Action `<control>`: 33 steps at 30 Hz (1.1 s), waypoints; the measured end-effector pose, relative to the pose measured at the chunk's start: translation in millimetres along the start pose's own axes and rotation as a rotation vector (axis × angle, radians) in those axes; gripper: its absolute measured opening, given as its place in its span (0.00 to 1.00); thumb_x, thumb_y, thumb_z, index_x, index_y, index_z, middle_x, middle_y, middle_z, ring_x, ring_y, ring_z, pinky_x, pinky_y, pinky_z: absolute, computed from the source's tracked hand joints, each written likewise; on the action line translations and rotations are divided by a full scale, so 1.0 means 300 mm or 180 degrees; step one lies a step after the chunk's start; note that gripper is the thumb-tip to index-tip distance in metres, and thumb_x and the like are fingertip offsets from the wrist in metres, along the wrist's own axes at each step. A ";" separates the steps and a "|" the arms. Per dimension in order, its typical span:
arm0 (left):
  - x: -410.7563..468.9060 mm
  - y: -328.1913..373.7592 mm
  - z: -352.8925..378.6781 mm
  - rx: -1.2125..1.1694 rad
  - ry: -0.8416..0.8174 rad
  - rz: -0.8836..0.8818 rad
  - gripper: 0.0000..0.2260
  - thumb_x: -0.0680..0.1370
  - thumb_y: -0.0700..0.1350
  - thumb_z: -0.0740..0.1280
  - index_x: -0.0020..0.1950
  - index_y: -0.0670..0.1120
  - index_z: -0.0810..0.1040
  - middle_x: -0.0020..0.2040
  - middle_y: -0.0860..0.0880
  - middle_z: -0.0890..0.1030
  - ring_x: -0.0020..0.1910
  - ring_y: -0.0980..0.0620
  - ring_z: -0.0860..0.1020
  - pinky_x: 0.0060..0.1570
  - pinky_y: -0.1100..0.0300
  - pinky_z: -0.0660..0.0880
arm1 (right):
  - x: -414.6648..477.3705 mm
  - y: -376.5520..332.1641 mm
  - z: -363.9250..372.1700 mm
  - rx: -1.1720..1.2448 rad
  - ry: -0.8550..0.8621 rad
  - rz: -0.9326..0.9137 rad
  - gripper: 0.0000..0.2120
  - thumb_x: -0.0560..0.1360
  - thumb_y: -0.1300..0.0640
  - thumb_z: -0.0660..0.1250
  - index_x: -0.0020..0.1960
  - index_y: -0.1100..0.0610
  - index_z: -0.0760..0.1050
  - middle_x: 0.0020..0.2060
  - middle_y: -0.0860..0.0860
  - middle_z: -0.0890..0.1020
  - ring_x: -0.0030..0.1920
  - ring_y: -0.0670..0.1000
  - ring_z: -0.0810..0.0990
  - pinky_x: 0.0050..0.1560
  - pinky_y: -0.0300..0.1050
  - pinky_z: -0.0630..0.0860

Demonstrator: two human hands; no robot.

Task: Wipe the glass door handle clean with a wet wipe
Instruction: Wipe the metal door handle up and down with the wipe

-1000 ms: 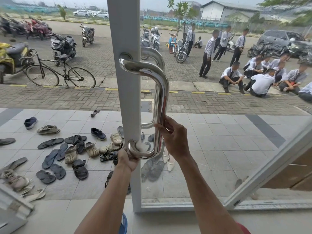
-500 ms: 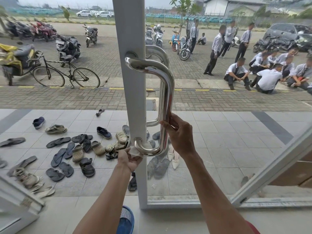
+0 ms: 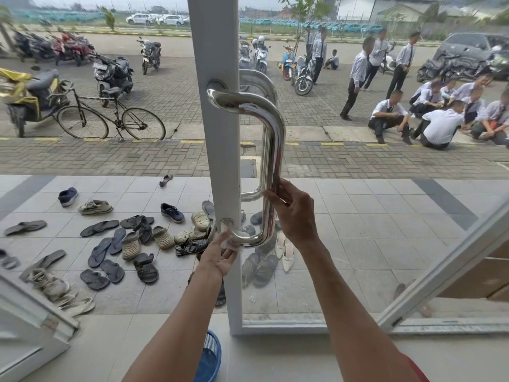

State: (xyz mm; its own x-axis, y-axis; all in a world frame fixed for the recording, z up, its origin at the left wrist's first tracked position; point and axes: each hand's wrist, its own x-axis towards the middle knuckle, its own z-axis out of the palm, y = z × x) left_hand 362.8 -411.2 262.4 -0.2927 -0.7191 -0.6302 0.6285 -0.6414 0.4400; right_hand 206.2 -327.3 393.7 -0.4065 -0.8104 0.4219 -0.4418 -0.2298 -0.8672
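A shiny steel D-shaped door handle (image 3: 276,139) is fixed to the white frame (image 3: 217,161) of a glass door, with a twin handle behind the glass. My left hand (image 3: 219,257) presses a thin pale wet wipe (image 3: 230,241) against the handle's lower bend near its mount. The fingers of my right hand (image 3: 294,213) are wrapped around the lower part of the vertical bar. The wipe is mostly hidden between my fingers and the steel.
A blue plastic basket (image 3: 209,359) sits on the floor under my left arm. Outside the glass lie several shoes and sandals (image 3: 132,241) on the tiled porch. A bicycle (image 3: 110,117), parked motorcycles and several people sit or stand beyond. Another white door frame (image 3: 440,268) slants at the right.
My left hand has loosened from a closed grip under the lower bend to flatter fingers pressing the wipe there. My right hand keeps its hold on the bar. The view shifted slightly.
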 end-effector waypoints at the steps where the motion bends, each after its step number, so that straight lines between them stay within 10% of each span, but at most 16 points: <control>1: -0.007 0.008 -0.003 0.0099 0.0021 0.0002 0.07 0.75 0.39 0.74 0.49 0.40 0.78 0.40 0.41 0.83 0.32 0.50 0.82 0.32 0.58 0.83 | -0.001 -0.002 0.000 0.0004 -0.0002 0.0011 0.18 0.76 0.56 0.73 0.65 0.57 0.79 0.51 0.49 0.87 0.53 0.42 0.85 0.60 0.48 0.81; 5: 0.015 0.095 0.041 0.0574 0.0312 0.0431 0.10 0.73 0.31 0.73 0.50 0.42 0.78 0.47 0.41 0.81 0.26 0.51 0.78 0.24 0.63 0.79 | -0.001 -0.002 -0.001 -0.0036 -0.0003 -0.0004 0.19 0.76 0.56 0.73 0.65 0.57 0.79 0.52 0.49 0.87 0.53 0.41 0.85 0.60 0.45 0.81; 9: 0.051 0.102 0.058 0.1878 0.1049 0.1479 0.13 0.68 0.39 0.80 0.51 0.38 0.85 0.44 0.41 0.85 0.43 0.46 0.84 0.52 0.51 0.83 | -0.002 0.001 0.003 -0.0030 -0.0023 -0.0008 0.18 0.76 0.56 0.73 0.65 0.57 0.79 0.51 0.49 0.87 0.52 0.40 0.85 0.60 0.42 0.80; 14: -0.018 -0.059 0.021 0.2861 0.1065 0.2840 0.15 0.77 0.49 0.72 0.60 0.43 0.83 0.53 0.45 0.86 0.45 0.56 0.84 0.44 0.78 0.75 | -0.004 0.004 0.007 -0.0010 0.0026 -0.0030 0.18 0.76 0.56 0.73 0.65 0.56 0.79 0.51 0.48 0.87 0.53 0.41 0.85 0.60 0.45 0.81; 19: -0.076 -0.240 -0.037 0.3803 0.0604 0.4082 0.15 0.81 0.41 0.66 0.67 0.40 0.79 0.69 0.44 0.76 0.68 0.49 0.76 0.66 0.56 0.76 | -0.005 0.004 0.013 0.0018 0.0033 -0.0054 0.19 0.76 0.57 0.73 0.66 0.57 0.78 0.53 0.49 0.86 0.54 0.41 0.84 0.61 0.44 0.80; 25: -0.047 -0.214 -0.049 0.4837 -0.0034 0.3992 0.29 0.74 0.29 0.56 0.77 0.34 0.63 0.78 0.38 0.61 0.80 0.45 0.56 0.78 0.48 0.60 | -0.005 0.007 0.005 -0.0020 0.0007 -0.0043 0.18 0.76 0.56 0.72 0.66 0.56 0.79 0.52 0.45 0.86 0.53 0.40 0.84 0.60 0.46 0.81; 33: -0.021 -0.003 -0.087 0.5591 -0.0253 0.4153 0.38 0.65 0.21 0.60 0.75 0.39 0.69 0.76 0.43 0.69 0.78 0.46 0.64 0.78 0.57 0.55 | -0.009 0.010 0.006 -0.0083 0.0027 -0.0058 0.17 0.76 0.54 0.73 0.64 0.54 0.79 0.48 0.41 0.85 0.52 0.39 0.84 0.60 0.48 0.81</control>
State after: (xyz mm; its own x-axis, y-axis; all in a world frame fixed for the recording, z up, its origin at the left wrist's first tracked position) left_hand 383.0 -399.2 249.3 -0.4173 -0.8058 0.4201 -0.6540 0.5873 0.4768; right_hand 207.4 -326.7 389.3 -0.4050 -0.8015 0.4399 -0.4699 -0.2302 -0.8521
